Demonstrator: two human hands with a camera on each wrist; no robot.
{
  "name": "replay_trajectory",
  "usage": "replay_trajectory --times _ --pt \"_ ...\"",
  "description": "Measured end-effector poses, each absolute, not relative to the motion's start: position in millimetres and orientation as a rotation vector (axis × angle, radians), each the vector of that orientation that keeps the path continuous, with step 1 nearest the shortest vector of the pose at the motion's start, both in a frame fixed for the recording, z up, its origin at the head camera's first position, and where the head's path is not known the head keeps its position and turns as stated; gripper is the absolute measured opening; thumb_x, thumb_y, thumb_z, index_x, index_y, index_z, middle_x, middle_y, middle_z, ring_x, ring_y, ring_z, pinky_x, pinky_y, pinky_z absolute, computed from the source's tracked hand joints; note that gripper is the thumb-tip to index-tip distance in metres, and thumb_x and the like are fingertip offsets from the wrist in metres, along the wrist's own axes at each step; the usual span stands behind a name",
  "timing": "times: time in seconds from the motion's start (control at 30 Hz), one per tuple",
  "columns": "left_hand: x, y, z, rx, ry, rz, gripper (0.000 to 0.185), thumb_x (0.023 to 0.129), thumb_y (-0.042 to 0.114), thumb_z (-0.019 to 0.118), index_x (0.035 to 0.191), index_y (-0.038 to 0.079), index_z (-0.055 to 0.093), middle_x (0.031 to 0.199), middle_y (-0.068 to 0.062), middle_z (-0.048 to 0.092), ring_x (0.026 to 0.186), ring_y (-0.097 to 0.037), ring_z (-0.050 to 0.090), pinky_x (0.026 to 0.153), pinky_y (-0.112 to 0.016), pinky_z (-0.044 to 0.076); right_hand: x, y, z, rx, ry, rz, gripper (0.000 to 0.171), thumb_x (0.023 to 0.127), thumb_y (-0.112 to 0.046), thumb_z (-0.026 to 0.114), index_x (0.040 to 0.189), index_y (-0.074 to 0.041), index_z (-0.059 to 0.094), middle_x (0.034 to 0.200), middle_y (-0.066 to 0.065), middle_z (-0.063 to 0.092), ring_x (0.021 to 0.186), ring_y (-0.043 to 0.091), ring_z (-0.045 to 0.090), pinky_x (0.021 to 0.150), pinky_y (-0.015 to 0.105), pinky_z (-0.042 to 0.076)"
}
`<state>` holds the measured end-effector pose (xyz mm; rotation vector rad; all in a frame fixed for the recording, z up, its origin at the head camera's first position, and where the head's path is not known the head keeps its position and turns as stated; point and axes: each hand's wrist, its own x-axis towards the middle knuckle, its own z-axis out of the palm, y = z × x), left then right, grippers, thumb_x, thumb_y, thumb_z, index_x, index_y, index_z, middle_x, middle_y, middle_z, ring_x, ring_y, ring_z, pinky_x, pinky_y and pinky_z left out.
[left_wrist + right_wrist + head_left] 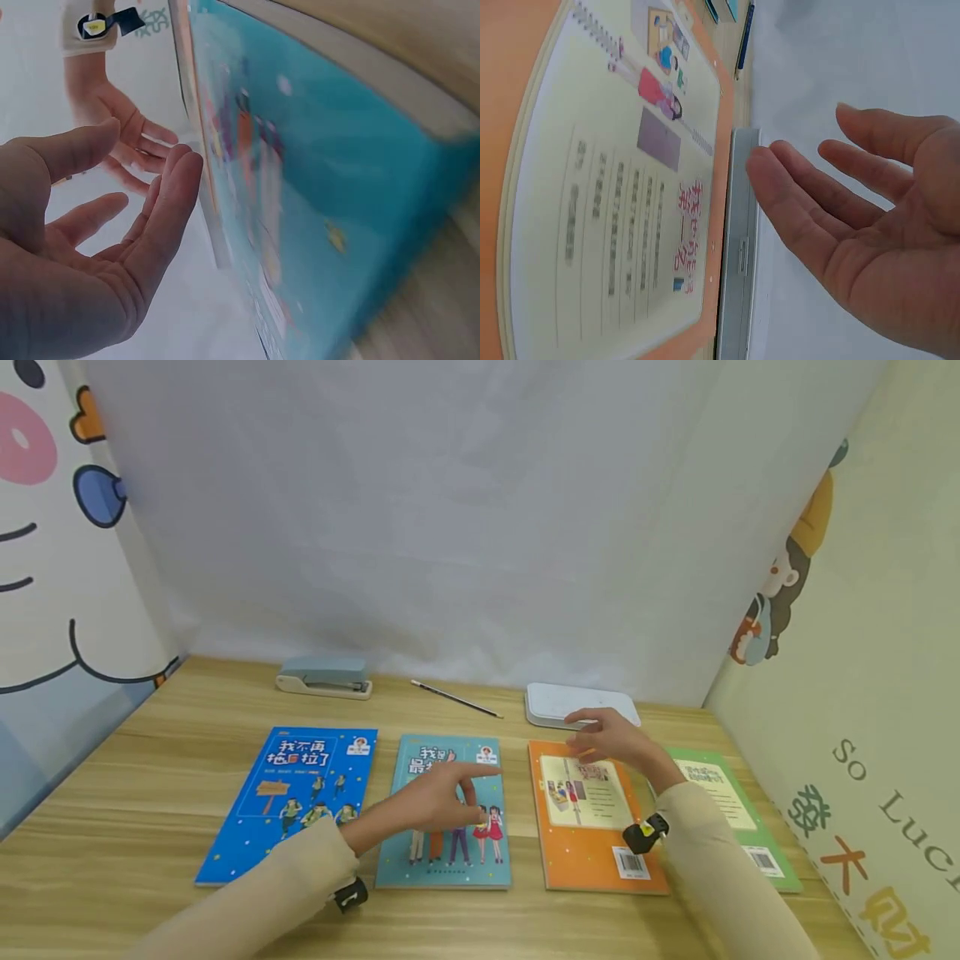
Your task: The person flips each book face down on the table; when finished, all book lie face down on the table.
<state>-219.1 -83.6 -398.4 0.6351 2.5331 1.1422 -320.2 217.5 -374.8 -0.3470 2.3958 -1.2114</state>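
My left hand (442,797) hovers over the teal book (405,868), fingers loosely bent and holding nothing. In the left wrist view the teal cover (322,165) lies beside its fingertips. Over the far part of the orange book (562,860) hangs my right hand (611,739), fingers apart with nothing between them. Its fingertips overlap the white pencil case (555,697) in the head view. The orange book shows its back, with a barcode near the front edge. Left of the teal book lies a blue book (255,835); a green book (772,852) lies at the right, partly hidden by my right arm.
A blue-grey stapler (322,677) stands at the back left of the wooden table (97,793). A dark pencil (457,697) lies between it and the pencil case. White cloth (450,527) closes off the back, with printed panels at both sides.
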Motion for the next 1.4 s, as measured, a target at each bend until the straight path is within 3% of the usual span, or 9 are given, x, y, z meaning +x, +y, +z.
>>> replay_trajectory --times 0.13,0.3,0.6,0.8,1.03,1.3,1.4 --pt "-216 -98 -401 0.63 2.531 1.154 0.065 0.087 0.013 0.078 0.146 0.015 0.052 0.093 -0.003 0.065 0.064 -0.012 0.063 0.059 -0.031 0.053 -324 197 -378 -0.34 2.438 -1.237 0.045 0.099 -0.006 0.059 0.139 0.01 0.048 0.12 0.034 0.065 0.107 0.041 0.069 0.092 0.049 0.057" --pt "-212 -115 -402 0.623 2.517 1.188 0.064 0.088 0.011 0.076 0.147 0.014 0.051 0.098 -0.007 0.064 0.082 -0.015 0.069 0.065 -0.027 0.055 -327 175 -381 -0.338 2.413 -1.267 0.044 0.099 -0.005 0.058 0.139 0.009 0.048 0.126 0.034 0.062 0.11 0.042 0.066 0.093 0.048 0.057" --pt "-207 -134 -400 0.617 2.584 1.15 0.06 0.089 0.013 0.075 0.145 0.013 0.053 0.098 -0.006 0.065 0.086 -0.017 0.068 0.07 -0.031 0.057 -326 143 -395 -0.437 2.472 -1.151 0.049 0.099 -0.013 0.059 0.144 0.001 0.047 0.132 0.027 0.061 0.108 0.035 0.068 0.086 0.043 0.059" --pt "-201 -142 -402 0.658 2.629 1.074 0.06 0.087 0.011 0.077 0.143 0.012 0.056 0.104 -0.007 0.067 0.093 -0.02 0.066 0.077 -0.034 0.058 -325 126 -402 -0.411 2.464 -1.149 0.051 0.097 -0.012 0.062 0.145 -0.003 0.048 0.138 0.027 0.057 0.12 0.038 0.062 0.092 0.044 0.058" --pt "-197 -146 -407 0.813 2.646 1.033 0.063 0.086 0.014 0.078 0.144 0.011 0.053 0.123 -0.013 0.066 0.107 -0.029 0.064 0.086 -0.046 0.057 -326 119 -406 -0.42 2.427 -1.158 0.052 0.098 -0.011 0.061 0.147 -0.003 0.046 0.14 0.029 0.054 0.126 0.041 0.058 0.095 0.043 0.057" --pt "-192 -146 -406 0.758 2.636 0.968 0.064 0.086 0.014 0.079 0.145 0.013 0.053 0.127 -0.01 0.064 0.112 -0.027 0.061 0.091 -0.047 0.054 -323 108 -406 -0.461 2.477 -1.119 0.054 0.097 -0.013 0.064 0.147 -0.005 0.046 0.14 0.027 0.055 0.13 0.04 0.055 0.1 0.046 0.053" --pt "-190 -146 -406 0.721 2.636 0.927 0.066 0.084 0.017 0.081 0.144 0.015 0.054 0.133 -0.01 0.062 0.12 -0.03 0.059 0.098 -0.052 0.051 -322 105 -406 -0.476 2.49 -1.101 0.053 0.097 -0.013 0.065 0.146 -0.005 0.047 0.14 0.026 0.056 0.132 0.039 0.053 0.102 0.049 0.051"
